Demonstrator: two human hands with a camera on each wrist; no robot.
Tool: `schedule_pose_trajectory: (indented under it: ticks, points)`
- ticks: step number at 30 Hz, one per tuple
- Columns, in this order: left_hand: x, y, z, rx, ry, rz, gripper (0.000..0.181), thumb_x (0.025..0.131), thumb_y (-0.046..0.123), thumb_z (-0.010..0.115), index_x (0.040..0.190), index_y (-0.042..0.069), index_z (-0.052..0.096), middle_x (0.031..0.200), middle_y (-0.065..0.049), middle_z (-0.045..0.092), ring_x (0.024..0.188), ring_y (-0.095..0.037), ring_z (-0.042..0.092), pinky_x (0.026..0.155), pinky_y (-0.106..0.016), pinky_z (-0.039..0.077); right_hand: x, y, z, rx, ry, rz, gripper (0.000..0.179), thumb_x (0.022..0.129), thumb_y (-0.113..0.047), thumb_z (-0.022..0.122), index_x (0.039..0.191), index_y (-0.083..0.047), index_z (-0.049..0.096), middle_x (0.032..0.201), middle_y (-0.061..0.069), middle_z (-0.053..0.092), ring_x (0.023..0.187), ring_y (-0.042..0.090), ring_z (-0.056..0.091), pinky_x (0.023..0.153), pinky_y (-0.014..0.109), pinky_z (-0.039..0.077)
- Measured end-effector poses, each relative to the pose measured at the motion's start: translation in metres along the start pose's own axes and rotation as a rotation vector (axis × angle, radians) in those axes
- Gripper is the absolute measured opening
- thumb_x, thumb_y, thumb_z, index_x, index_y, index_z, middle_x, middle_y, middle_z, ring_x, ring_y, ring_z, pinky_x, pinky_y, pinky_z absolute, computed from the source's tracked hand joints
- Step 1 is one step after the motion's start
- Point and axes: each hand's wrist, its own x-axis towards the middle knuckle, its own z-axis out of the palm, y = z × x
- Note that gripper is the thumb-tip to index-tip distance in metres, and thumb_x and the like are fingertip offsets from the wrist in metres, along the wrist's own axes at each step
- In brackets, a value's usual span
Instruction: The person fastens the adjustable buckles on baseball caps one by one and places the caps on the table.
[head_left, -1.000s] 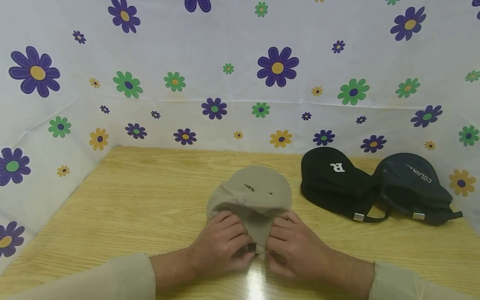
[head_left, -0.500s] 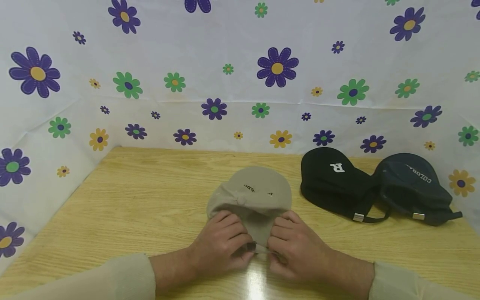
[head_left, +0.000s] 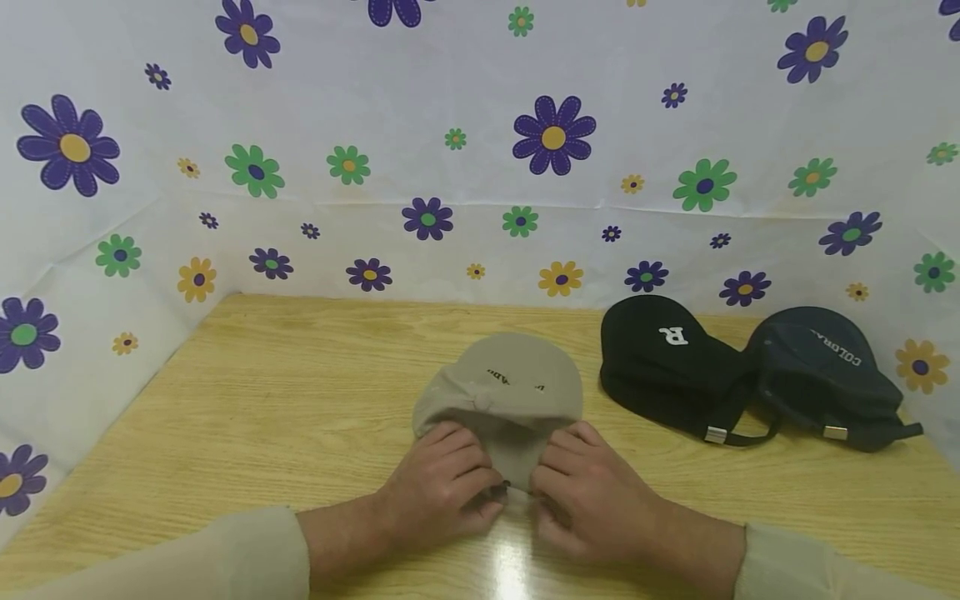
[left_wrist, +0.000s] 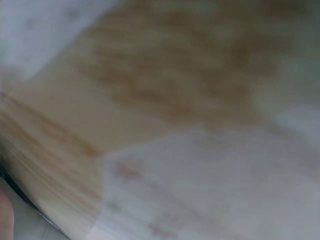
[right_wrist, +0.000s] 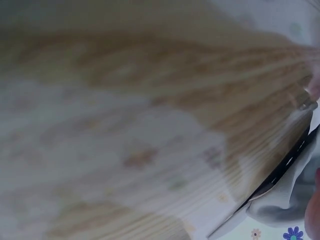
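Observation:
A beige baseball cap with dark lettering sits on the table, its crown dented in and its back opening towards me. My left hand grips the cap's left back edge with curled fingers. Opposite it, my right hand holds the right back edge. Between the two hands runs a short stretch of the cap's strap, with its dark fastener mostly hidden by the left fingers. In the right wrist view, part of the cap and its dark inner band show at the right edge beside some fingertips.
A black cap with a white letter R lies at the right. Beside it, overlapping, is a navy cap with white lettering. Both have metal strap buckles. A white flowered cloth stands behind the wooden table.
My hands draw very slightly closer together at the strap, and less of the dark fastener shows beside the left fingers. The caps stay in place.

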Motion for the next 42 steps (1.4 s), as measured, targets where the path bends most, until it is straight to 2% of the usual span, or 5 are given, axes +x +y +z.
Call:
schedule_pose_trajectory:
  ticks: [3,7,22,31,42]
  points:
    - [-0.0008,-0.0006,0.0008,-0.011,0.017,0.005,0.010,0.069,0.021,0.078,0.075,0.015,0.072,0.077,0.006,0.065,0.078,-0.013,0.060,0.082,-0.029,0.048,-0.0011,-0.0005,0.0003,-0.004,-0.040,0.039,0.019,0.073,-0.023,0.069,0.091,-0.021,0.064,0.084,-0.010,0.056,0.083,0.011,0.051,0.082,0.031,0.039]
    - [-0.0007,-0.0006,0.0004,-0.024,0.034,0.003,0.013,0.069,0.022,0.079,0.077,0.015,0.072,0.078,0.006,0.066,0.078,-0.013,0.060,0.081,-0.029,0.048,-0.0009,-0.0005,0.0018,0.015,-0.036,0.027,0.027,0.076,-0.028,0.077,0.100,-0.021,0.066,0.090,-0.011,0.059,0.088,0.011,0.054,0.084,0.031,0.040]
    - [0.0029,-0.0021,0.0008,-0.039,0.106,0.053,0.019,0.065,0.022,0.082,0.079,0.015,0.073,0.078,0.005,0.068,0.075,-0.012,0.061,0.079,-0.029,0.048,0.0018,0.0007,0.0038,0.052,0.080,-0.063,0.025,0.077,-0.028,0.083,0.093,-0.019,0.066,0.088,-0.009,0.061,0.084,0.011,0.058,0.082,0.029,0.041]
    - [0.0035,-0.0024,0.0020,-0.037,0.117,0.088,0.011,0.074,0.023,0.076,0.080,0.015,0.073,0.079,0.005,0.068,0.075,-0.011,0.061,0.079,-0.029,0.049,0.0024,-0.0002,0.0058,0.056,0.097,-0.074,0.015,0.081,-0.020,0.078,0.087,-0.018,0.064,0.085,-0.009,0.059,0.081,0.010,0.057,0.079,0.029,0.041]
    - [0.0032,0.0001,0.0004,-0.023,0.067,0.047,0.014,0.072,0.026,0.078,0.080,0.015,0.073,0.079,0.006,0.067,0.077,-0.011,0.061,0.080,-0.029,0.049,0.0017,-0.0012,0.0036,0.071,0.052,-0.038,0.011,0.085,-0.018,0.074,0.084,-0.019,0.063,0.082,-0.010,0.057,0.079,0.009,0.053,0.080,0.028,0.039]
